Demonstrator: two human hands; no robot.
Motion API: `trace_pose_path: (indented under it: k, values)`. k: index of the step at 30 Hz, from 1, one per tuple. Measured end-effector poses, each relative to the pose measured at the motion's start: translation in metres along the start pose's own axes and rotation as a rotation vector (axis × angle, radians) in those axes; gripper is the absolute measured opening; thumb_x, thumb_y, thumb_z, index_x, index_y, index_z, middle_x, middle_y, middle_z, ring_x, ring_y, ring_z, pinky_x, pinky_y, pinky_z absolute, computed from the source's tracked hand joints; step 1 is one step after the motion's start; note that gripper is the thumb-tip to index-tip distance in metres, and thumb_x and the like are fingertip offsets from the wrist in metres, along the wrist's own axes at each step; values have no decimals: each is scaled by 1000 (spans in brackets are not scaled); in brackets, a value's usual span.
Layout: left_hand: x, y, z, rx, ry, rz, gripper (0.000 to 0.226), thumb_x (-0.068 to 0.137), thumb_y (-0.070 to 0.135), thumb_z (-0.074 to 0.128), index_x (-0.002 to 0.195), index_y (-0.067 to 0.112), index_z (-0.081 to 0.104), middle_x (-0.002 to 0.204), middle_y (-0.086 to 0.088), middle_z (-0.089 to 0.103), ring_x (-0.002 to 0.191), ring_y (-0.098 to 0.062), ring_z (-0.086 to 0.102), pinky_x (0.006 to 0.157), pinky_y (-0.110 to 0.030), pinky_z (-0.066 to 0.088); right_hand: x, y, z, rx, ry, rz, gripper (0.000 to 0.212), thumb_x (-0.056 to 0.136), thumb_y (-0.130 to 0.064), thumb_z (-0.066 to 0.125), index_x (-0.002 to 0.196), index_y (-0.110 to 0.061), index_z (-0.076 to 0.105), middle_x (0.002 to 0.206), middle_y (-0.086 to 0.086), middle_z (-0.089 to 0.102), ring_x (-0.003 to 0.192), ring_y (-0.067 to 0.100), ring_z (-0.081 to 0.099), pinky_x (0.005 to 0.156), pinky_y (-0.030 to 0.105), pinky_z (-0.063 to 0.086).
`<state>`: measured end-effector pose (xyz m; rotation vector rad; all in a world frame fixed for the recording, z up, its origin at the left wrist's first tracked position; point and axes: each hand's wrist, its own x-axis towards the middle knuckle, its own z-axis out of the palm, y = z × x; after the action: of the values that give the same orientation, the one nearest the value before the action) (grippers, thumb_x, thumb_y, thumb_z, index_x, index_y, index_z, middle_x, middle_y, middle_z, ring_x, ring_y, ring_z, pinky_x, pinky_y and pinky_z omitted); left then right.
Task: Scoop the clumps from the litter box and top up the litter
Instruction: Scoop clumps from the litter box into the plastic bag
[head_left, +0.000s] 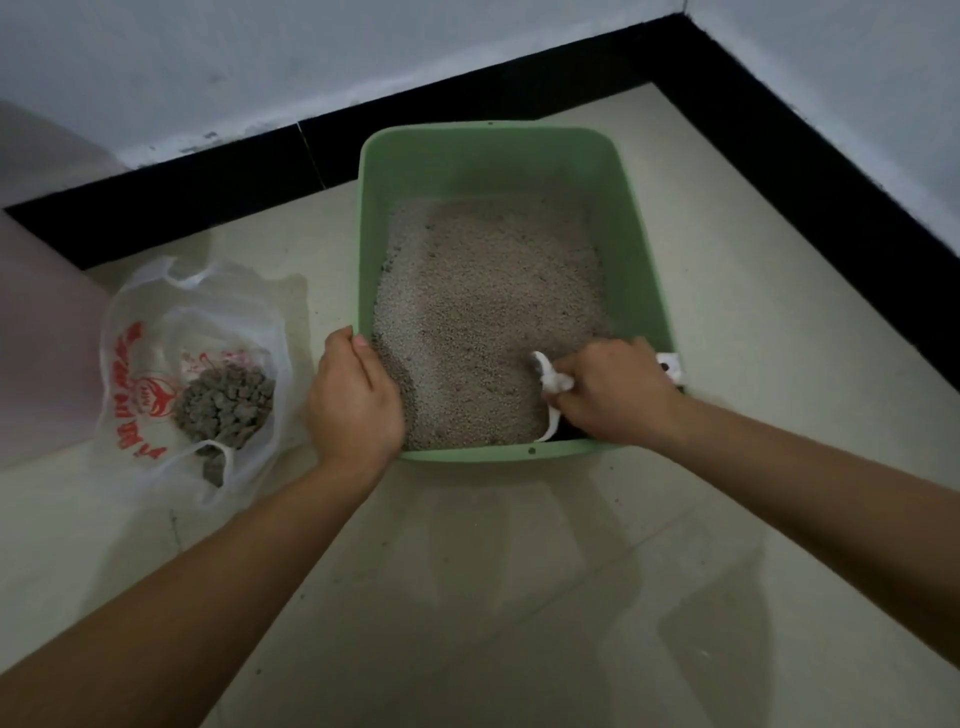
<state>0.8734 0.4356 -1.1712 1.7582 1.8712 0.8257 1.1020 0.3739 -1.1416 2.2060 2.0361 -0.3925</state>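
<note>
The fingers of my right hand (618, 395) are clamping around the white scoop (551, 383), which is sitting in the litter (488, 291) at the lower right of the green litter box (631, 249), mid-frame. The fingers of my left hand (356, 397) are curling over the box's near left corner. At the frame's left, near that hand, a plastic bag (156, 332) is lying open on the floor (519, 571), holding grey clumps (226, 402).

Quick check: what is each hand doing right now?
Left hand: closed, gripping the litter box rim near its left corner.
Right hand: closed, holding the white scoop inside the box.
</note>
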Motion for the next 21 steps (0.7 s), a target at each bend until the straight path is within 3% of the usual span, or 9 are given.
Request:
trace_pose_path:
  k: [4,9,12,14,18,21]
  values:
    - [0,0,-2,-25,4,-13,36,105,25,30,120,3,54,104,-20,64,92,-36,59,72,-36,40,3,3,16,318,-30,-7,34,91,-40,60,74,-11,66,62,5,60,63,26,57,62,32,40]
    - [0,0,-3,-57,8,-14,37,105,26,29,122,4,54,106,-20,64,93,-38,59,73,-38,42,-1,5,11,623,-60,-17,18,90,-35,69,80,-22,76,63,9,63,50,7,45,54,29,37]
    - [-1,0,-5,-94,19,-26,40,104,30,25,119,6,54,103,-19,64,91,-37,59,74,-41,45,-3,5,10,815,-58,38,9,88,-44,69,89,-39,77,75,11,72,62,10,58,62,30,49]
    - [-1,0,-5,-123,31,-26,45,102,34,23,116,6,55,101,-19,64,89,-37,58,73,-42,46,-3,7,11,873,-39,87,18,85,-51,68,94,-38,77,84,10,75,76,20,71,75,39,59]
    - [-2,1,-5,-148,32,-45,49,99,38,21,115,6,55,102,-19,63,91,-37,57,73,-40,42,-7,8,1,963,84,104,17,91,-30,69,106,-26,77,82,-12,75,71,-1,65,66,19,49]
    - [-2,0,-6,-133,11,-69,41,104,32,25,116,6,54,103,-19,62,92,-36,57,71,-36,38,-9,10,-13,993,192,116,16,93,-23,68,107,-21,75,57,-28,61,53,-11,53,57,7,37]
